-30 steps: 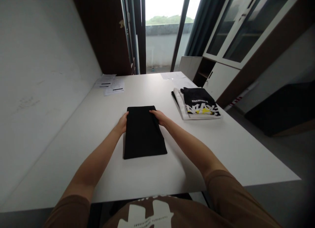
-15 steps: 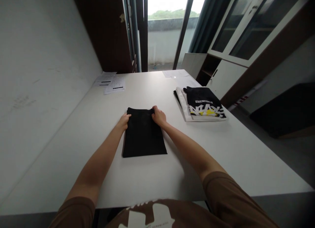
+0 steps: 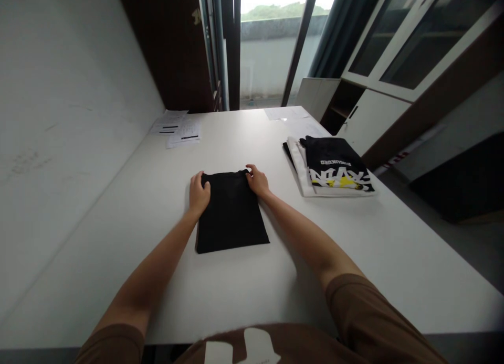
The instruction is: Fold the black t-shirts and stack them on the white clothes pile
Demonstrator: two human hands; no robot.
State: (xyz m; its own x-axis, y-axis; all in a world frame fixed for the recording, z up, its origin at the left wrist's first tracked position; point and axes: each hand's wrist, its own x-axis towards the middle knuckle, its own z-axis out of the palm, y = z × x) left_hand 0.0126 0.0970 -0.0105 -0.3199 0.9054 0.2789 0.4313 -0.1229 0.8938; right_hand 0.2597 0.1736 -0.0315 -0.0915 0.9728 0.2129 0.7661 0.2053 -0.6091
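A folded black cloth lies flat on the white table in front of me. At its far left corner is my left hand, thumb on top of the cloth and fingers curled round the edge. My right hand grips the far right corner between thumb and fingers. Both hands touch the cloth, one on each side of its far edge.
On the right of the table a stack of folded clothes has a black printed piece on top. Papers lie at the far left, beside the wall, and more sheets at the far right. Cabinets stand beyond.
My left hand has shifted its grip, with its back turned more upward and its thumb further over the cloth. The right fingers have loosened slightly. The view has shifted a little.
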